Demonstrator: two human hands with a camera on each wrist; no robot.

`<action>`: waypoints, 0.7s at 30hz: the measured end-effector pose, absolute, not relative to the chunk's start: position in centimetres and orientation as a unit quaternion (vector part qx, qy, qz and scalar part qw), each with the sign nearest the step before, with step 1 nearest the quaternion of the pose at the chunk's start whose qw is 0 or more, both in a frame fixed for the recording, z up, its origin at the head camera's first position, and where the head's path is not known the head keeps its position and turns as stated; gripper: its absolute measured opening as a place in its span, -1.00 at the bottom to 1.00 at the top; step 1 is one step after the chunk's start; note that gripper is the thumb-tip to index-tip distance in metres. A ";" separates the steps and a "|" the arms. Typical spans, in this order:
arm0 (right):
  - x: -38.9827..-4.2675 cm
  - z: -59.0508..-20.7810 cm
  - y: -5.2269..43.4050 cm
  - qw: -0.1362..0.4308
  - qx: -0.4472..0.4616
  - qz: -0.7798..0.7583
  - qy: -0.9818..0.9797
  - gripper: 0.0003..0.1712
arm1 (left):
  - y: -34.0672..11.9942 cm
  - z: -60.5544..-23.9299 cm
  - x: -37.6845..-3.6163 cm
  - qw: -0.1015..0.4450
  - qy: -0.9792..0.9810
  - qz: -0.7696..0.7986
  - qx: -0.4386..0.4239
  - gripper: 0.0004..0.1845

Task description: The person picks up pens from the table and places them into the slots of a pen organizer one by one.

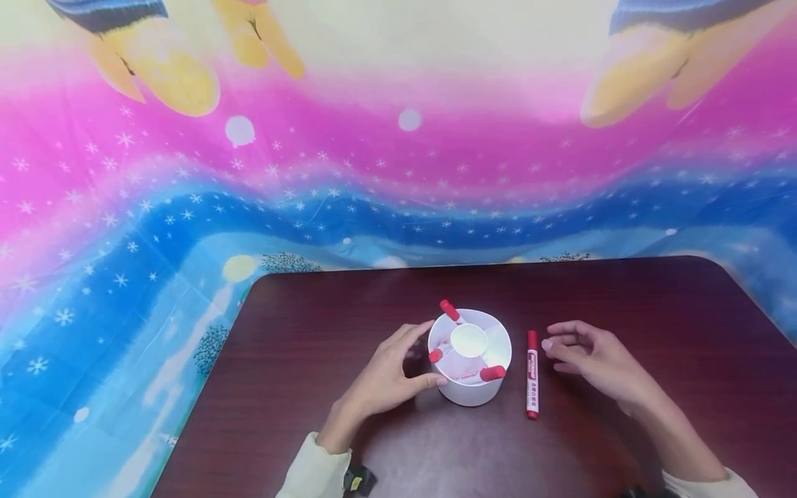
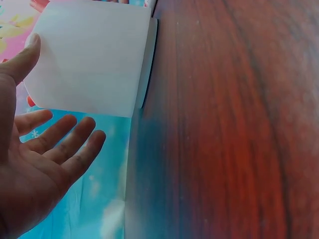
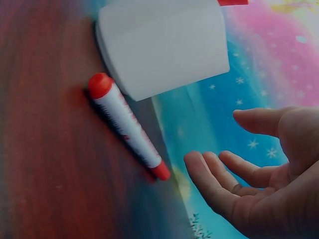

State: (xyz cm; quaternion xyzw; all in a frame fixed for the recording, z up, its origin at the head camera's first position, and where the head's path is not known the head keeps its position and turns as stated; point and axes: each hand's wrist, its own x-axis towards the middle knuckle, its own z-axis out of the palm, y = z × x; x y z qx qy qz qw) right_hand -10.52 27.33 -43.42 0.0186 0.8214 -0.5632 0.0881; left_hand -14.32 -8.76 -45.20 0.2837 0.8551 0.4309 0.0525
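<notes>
A round white pen holder (image 1: 470,395) with a circular centre cup stands on the table. Red-capped markers lean in its outer compartments, one red cap (image 1: 492,373) at the front right. My left hand (image 1: 389,373) is at the holder's left side, its thumb against the wall near the rim; in the left wrist view its fingers (image 2: 75,144) are spread and relaxed. Right of the holder, a white-and-red whiteboard marker (image 1: 532,377) lies flat on the table. My right hand (image 1: 600,360) hovers just right of this marker, apart from it, with thumb and fingers parted and nothing between them.
The dark reddish-brown wooden table (image 1: 299,325) has rounded far corners. A colourful cloth (image 1: 373,152) with snowflakes and cartoon feet hangs behind it and along its left side. A black strap (image 1: 359,480) shows at my left sleeve.
</notes>
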 end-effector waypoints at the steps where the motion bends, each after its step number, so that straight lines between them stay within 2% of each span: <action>1: -10.5 -43.6 27.3 0.090 0.020 -0.565 0.820 -0.33 | -8.8 -45.2 -14.3 0.053 0.854 0.432 0.284 -0.03; 13: -10.3 -45.7 27.4 0.105 0.051 -0.596 0.794 -0.24 | -8.8 -45.2 -14.3 0.053 0.853 0.436 0.283 -0.06; 21: -10.7 -46.4 27.1 0.120 0.077 -0.565 0.813 -0.18 | -8.7 -45.2 -14.3 0.057 0.852 0.436 0.283 -0.06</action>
